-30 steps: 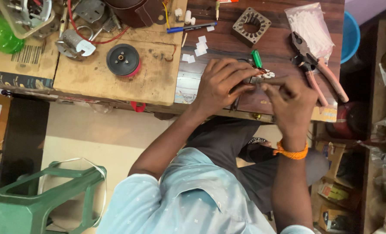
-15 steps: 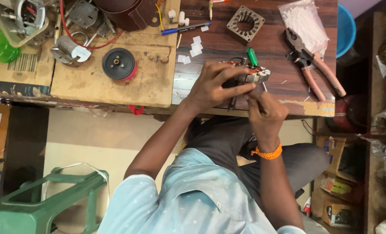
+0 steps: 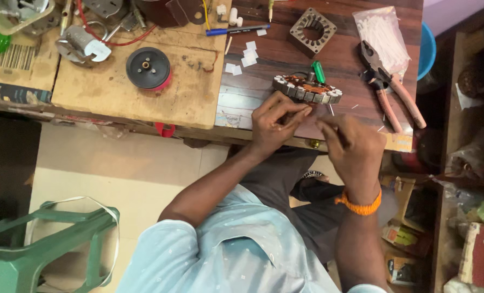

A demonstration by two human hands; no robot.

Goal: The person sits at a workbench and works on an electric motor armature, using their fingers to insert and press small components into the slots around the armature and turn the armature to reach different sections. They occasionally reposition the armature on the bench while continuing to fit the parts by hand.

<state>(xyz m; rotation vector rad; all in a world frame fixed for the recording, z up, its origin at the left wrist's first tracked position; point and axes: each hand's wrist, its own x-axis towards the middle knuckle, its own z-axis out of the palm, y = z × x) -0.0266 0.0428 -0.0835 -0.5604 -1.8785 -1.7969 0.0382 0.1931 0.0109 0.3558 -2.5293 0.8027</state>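
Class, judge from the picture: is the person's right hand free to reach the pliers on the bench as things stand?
Probably yes. The pliers lie uncovered on the bench just beyond the right hand, with nothing between them. The fingers seem pinched on something small, so that may need setting down first.

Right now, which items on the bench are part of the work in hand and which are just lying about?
In hand:
- left hand and right hand, fingers pinched together just below the wound stator
- wound stator with copper coils
- green-handled tool resting on it

Lying about:
- pliers
- square laminated core
- black pulley disc
- blue pen
- white paper bits
- plastic bag
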